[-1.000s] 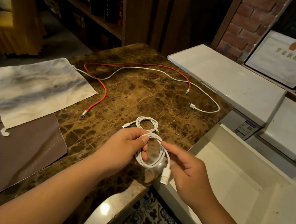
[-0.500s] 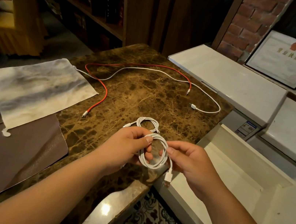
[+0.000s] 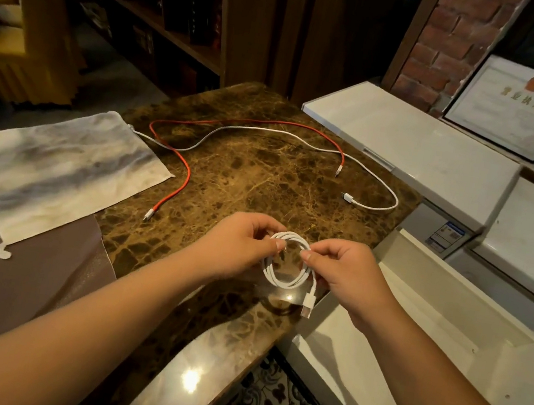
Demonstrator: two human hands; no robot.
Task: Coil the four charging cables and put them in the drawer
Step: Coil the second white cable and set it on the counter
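White coiled cable [image 3: 288,261] hangs between both hands over the counter's near-right corner. Left hand [image 3: 238,245] pinches the loop's upper-left side betw. thumb and fingers; right hand [image 3: 340,270] pinches the upper-right side. Coil stands roughly upright, face toward the camera, w/ its USB plug [image 3: 308,306] dangling from the lower right, just over the counter edge.

Key relation: the open white drawer [image 3: 439,335] lies directly right of the coil, its near-left corner almost under the plug. Right hand is the nearer one, already partly over the drawer, so a short carry to the right and a drop looks enough. The hanging tail may need tucking first, or the loop could spring open.

Vs. a second ago: loop is tighter and rounder, both hands sit closer together at its top, and the plug hangs lower. The small coiled white cable that lay on the counter just beyond the coil isn't visible now, prob. hidden behind the hands, can't confirm.

Beyond the coil, well apart from it: red cable [image 3: 187,173] and long white cable [image 3: 382,185], both uncoiled on the counter [image 3: 263,174]. Left of the red cable lies a pale cloth [image 3: 56,167].
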